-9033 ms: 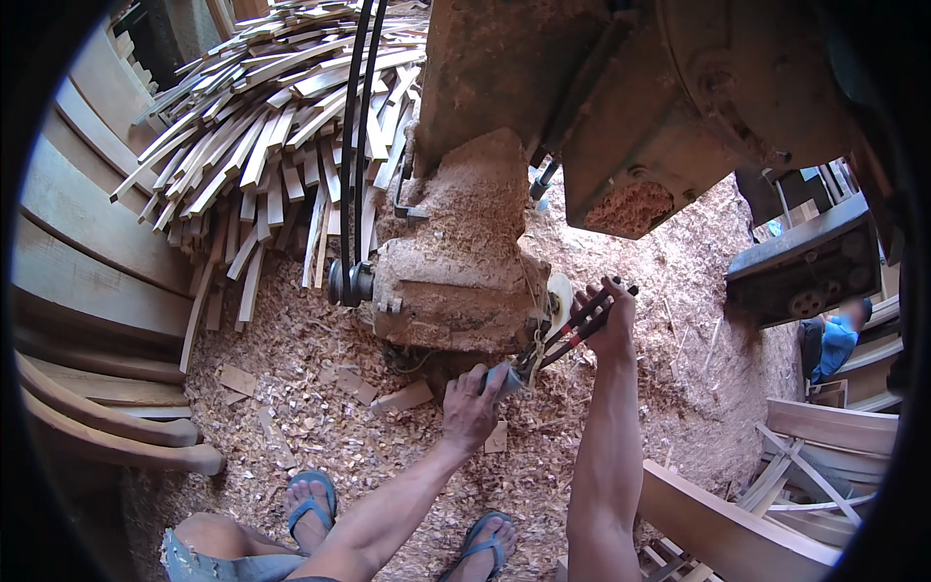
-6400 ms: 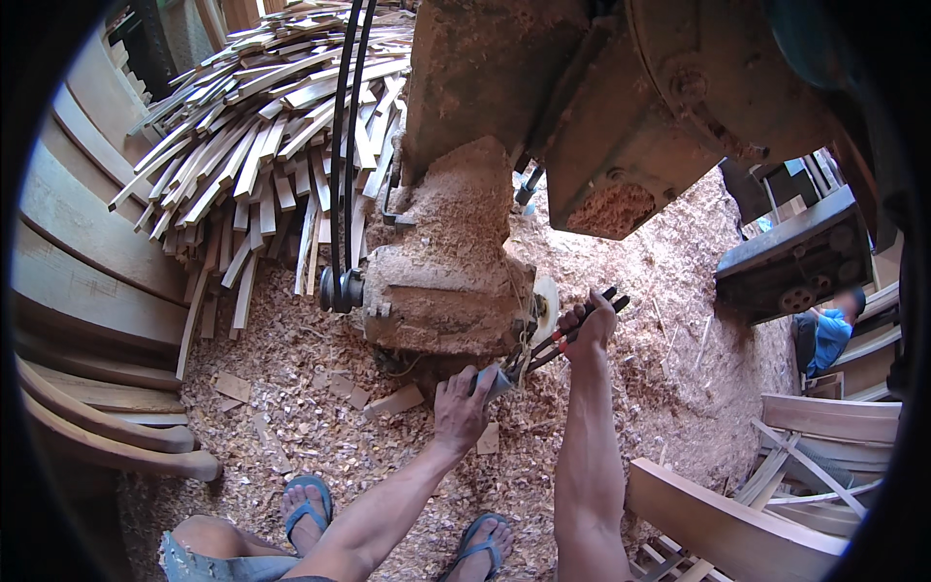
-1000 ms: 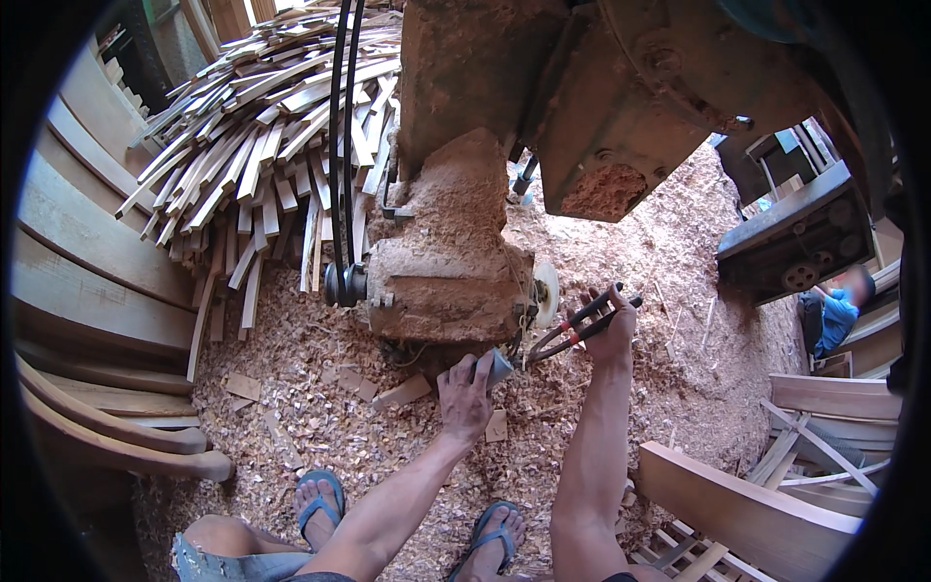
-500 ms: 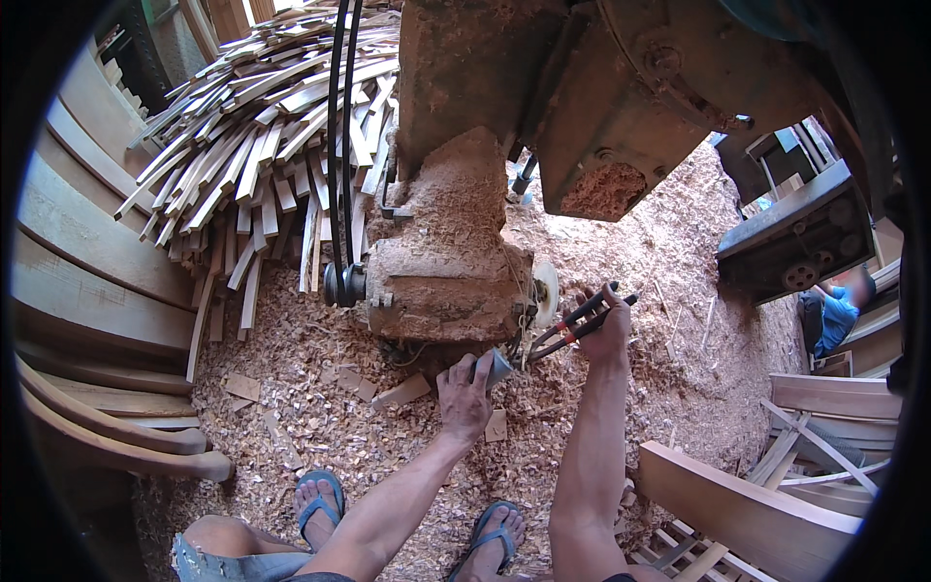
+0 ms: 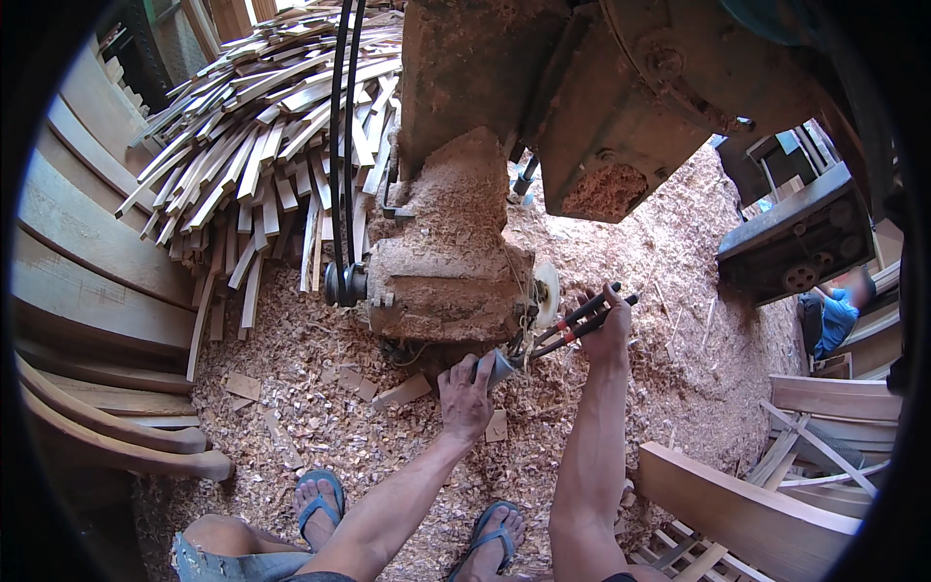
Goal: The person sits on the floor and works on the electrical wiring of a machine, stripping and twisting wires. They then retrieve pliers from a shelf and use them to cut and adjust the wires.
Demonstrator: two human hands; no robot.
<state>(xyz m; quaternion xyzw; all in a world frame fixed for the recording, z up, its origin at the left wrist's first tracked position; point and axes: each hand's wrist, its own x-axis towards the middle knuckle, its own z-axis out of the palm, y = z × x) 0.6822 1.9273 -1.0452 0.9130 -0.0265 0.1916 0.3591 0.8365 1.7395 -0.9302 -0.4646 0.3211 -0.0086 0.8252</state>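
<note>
My left hand (image 5: 466, 396) is closed around a grey cylindrical part (image 5: 499, 368), whose rounded end shows past the fingers. It is held just below a motor (image 5: 448, 291) thickly coated in sawdust. In my right hand (image 5: 609, 328) is a pair of pliers (image 5: 580, 323) with long black and red handles. Their jaws point left, to thin wires (image 5: 524, 339) hanging by the motor's right end, close to the grey part. Whether the jaws grip a wire is too small to tell. A pale disc (image 5: 548, 295) sits on that end of the motor.
The machine body (image 5: 475, 78) overhangs the motor, with black belts (image 5: 341, 145) running down to its left pulley. Wood strips (image 5: 262, 126) are piled at the far left. Curved boards (image 5: 747, 504) stand at right. A person in blue (image 5: 834, 320) sits far right. Shavings cover the floor.
The pliers' jaws and the end of the grey part have shifted slightly beside the wires. Both my hands stay in nearly the same place.
</note>
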